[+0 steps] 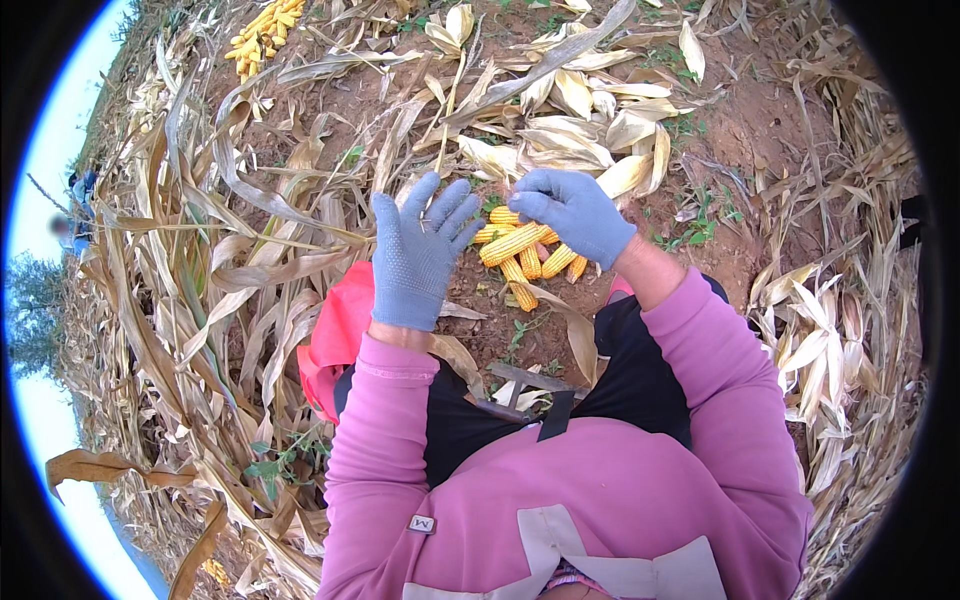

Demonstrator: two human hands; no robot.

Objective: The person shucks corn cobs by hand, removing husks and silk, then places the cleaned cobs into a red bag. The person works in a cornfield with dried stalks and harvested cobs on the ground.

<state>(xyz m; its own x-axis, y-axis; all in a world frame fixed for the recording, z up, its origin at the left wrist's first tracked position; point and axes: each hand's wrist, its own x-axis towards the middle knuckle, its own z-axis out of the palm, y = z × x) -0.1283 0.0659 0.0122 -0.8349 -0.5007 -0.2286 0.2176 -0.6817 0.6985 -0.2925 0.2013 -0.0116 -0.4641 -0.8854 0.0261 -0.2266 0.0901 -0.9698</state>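
Bare field soil w/ dry husks. Right hand closed on a yellow cob over the cob pile; left hand spread open, empty. Best set it down low, not toss.

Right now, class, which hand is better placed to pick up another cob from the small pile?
Probably the right hand: it rests on the pile of yellow cobs, fingers curled. The left hand is spread open beside the pile, touching nothing.

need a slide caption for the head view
Gloved right hand holds a husked corn cob over a small cob pile; left hand open.
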